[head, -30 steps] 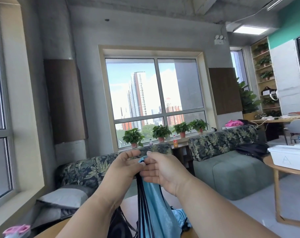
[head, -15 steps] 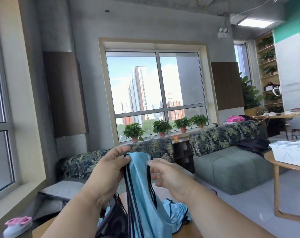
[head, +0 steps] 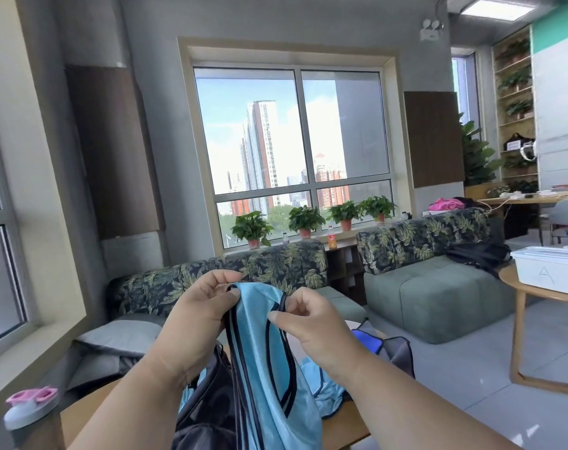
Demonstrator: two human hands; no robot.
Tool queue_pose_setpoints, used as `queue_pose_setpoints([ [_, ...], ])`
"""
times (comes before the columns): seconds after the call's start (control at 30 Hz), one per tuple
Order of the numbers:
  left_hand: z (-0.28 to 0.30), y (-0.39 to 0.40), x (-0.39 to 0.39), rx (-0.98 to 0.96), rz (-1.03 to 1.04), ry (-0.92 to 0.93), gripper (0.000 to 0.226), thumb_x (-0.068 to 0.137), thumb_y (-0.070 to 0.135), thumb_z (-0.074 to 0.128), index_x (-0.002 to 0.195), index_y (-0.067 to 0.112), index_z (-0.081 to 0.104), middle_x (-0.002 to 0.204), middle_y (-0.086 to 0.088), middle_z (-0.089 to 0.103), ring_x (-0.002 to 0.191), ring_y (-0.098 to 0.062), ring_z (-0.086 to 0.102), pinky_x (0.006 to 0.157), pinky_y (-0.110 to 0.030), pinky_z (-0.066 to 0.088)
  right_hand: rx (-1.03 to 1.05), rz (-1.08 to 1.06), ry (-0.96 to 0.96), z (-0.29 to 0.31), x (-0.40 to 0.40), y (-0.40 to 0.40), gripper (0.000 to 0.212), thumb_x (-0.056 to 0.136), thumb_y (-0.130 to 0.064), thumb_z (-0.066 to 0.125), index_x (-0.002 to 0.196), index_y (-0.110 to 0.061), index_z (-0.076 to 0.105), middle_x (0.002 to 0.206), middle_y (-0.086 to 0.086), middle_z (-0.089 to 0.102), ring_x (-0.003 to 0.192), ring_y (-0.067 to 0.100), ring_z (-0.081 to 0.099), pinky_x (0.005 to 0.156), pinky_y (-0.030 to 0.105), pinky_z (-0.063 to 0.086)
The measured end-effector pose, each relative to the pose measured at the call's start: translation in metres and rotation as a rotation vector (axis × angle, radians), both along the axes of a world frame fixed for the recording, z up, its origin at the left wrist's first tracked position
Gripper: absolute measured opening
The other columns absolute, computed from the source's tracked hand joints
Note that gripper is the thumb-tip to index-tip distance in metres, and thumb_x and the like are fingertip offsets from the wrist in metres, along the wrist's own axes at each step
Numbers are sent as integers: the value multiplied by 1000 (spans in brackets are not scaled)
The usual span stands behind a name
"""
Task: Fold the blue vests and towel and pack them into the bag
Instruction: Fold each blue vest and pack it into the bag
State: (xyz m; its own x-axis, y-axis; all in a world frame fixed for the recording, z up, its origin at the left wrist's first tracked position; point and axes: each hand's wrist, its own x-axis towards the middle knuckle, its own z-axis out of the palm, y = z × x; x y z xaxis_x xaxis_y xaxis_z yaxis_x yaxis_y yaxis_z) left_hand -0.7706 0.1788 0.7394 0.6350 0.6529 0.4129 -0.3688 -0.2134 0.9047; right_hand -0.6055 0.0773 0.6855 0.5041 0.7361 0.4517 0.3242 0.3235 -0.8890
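The left hand (head: 198,315) and the right hand (head: 311,326) hold up a vest (head: 263,362) between them, left hand on its left edge, right hand on its right edge. The vest hangs down in front of a wooden table (head: 91,417). On the table, behind the vest, a bag (head: 211,404) lies to the left and a second vest (head: 324,394) to the right. A bottle (head: 32,414) stands at the far left, near the table's left end. Beyond the table runs a sofa (head: 217,280) below the window (head: 295,151), with potted plants (head: 305,220) along the sill behind it. To the right, a storage box (head: 549,269) sits on a round table (head: 536,319).
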Motion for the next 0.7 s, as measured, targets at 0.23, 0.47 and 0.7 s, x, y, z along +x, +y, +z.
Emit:
queue_pose_setpoints([
  [0.23,-7,5,0,-13,18,-1,19,105,-3,52,106,11,65,80,-11,69,60,-18,62,51,-24,53,-43,69,54,-11,-5,3,23,83,-24,64,100,-9,70,79,3,56,75,17,48,61,22,40],
  [0.47,-11,7,-3,-38,18,-5,18,104,-4,52,107,9,64,81,-9,70,62,-17,63,54,-23,54,-31,131,-6,-17,-11,11,12,89,-24,74,95,-15,72,76,-5,54,73,11,52,76,30,45],
  [0.7,-14,3,-6,-77,11,-21,16,105,-4,50,108,5,63,77,-12,64,51,-16,58,37,-23,46,59,205,125,-12,-16,12,29,96,4,65,109,-17,80,106,6,80,99,15,75,84,26,59],
])
